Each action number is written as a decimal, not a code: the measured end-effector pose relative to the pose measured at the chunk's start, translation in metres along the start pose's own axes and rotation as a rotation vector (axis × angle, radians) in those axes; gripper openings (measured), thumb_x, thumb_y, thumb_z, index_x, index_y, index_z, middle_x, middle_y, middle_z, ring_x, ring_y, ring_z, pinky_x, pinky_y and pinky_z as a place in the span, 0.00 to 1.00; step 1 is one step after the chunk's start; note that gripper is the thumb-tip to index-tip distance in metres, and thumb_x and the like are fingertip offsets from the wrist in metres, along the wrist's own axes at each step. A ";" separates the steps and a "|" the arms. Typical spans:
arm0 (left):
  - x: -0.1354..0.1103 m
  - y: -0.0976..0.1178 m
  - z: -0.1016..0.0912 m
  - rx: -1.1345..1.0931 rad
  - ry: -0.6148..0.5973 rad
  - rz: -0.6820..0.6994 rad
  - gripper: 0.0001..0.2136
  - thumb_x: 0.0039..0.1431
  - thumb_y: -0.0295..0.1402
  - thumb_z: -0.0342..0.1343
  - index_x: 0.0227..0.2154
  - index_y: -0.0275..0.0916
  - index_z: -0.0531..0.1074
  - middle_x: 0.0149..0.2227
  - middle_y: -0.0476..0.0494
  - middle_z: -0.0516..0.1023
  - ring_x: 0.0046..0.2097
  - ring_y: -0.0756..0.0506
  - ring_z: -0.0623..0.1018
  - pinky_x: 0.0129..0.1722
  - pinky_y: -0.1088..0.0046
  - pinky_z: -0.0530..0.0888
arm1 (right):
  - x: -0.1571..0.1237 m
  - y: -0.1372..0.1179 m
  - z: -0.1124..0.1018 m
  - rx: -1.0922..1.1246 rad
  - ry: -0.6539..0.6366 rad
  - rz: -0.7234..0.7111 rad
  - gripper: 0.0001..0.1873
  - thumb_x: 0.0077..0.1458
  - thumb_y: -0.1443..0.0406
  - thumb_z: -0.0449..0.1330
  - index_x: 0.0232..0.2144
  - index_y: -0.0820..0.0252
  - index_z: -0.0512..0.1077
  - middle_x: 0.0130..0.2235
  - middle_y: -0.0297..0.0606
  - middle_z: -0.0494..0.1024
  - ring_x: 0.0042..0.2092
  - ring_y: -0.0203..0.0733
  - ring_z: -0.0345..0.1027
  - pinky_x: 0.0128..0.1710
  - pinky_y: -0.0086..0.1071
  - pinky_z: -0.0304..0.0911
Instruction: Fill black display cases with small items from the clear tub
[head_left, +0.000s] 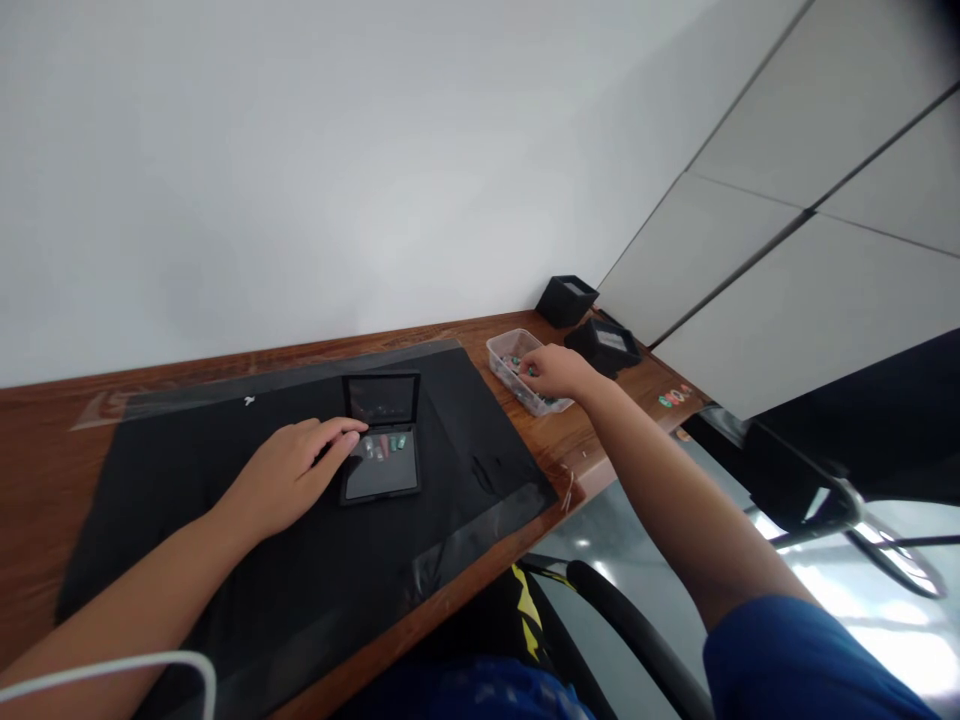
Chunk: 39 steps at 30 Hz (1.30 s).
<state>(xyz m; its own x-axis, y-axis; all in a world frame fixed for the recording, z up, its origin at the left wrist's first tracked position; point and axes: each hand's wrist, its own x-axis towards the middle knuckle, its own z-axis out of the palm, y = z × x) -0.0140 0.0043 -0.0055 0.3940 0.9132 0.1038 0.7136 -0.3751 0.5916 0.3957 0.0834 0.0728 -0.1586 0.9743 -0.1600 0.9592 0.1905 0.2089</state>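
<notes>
My left hand (289, 472) lies flat on the black mat (225, 560), fingers stretched out and touching the left edge of an open black case (380, 478). The case has a raised lid (381, 399) and holds a few small coloured pieces (386, 444) in a row. My right hand (553, 371) reaches into a clear plastic tub (501, 349) of small coloured pieces at the right of the mat. Its fingers curl down among the pieces; what they hold, if anything, is hidden.
Two small black boxes (567, 299) (604, 345) stand beyond the tub by the wall corner. The mat lies on a wooden desk (45, 440). Small coloured stickers (674, 397) sit near the desk's right end. A black chair arm (622, 620) is below the desk edge.
</notes>
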 end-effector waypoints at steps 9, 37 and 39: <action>-0.004 -0.007 0.002 -0.092 0.029 0.045 0.29 0.76 0.48 0.32 0.52 0.44 0.79 0.32 0.46 0.77 0.39 0.41 0.77 0.46 0.62 0.72 | -0.004 0.011 -0.009 0.014 0.006 0.013 0.15 0.63 0.58 0.60 0.44 0.55 0.84 0.43 0.43 0.87 0.45 0.49 0.79 0.38 0.32 0.62; -0.002 -0.006 0.000 -0.248 0.050 -0.006 0.29 0.75 0.50 0.34 0.48 0.43 0.81 0.33 0.47 0.77 0.41 0.40 0.76 0.50 0.62 0.71 | -0.007 0.023 0.005 0.231 0.089 0.020 0.09 0.54 0.59 0.69 0.34 0.57 0.83 0.34 0.38 0.83 0.35 0.40 0.72 0.32 0.30 0.55; -0.001 -0.009 0.001 -0.251 0.055 -0.001 0.29 0.75 0.51 0.34 0.48 0.44 0.81 0.33 0.47 0.77 0.40 0.41 0.76 0.49 0.63 0.71 | -0.012 0.028 0.000 0.253 0.156 0.023 0.07 0.53 0.60 0.69 0.31 0.59 0.82 0.36 0.39 0.83 0.36 0.41 0.72 0.33 0.30 0.56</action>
<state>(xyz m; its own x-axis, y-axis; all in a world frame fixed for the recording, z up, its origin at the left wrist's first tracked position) -0.0198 0.0064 -0.0118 0.3562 0.9234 0.1428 0.5447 -0.3294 0.7712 0.4244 0.0771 0.0805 -0.1517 0.9884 -0.0040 0.9877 0.1515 -0.0396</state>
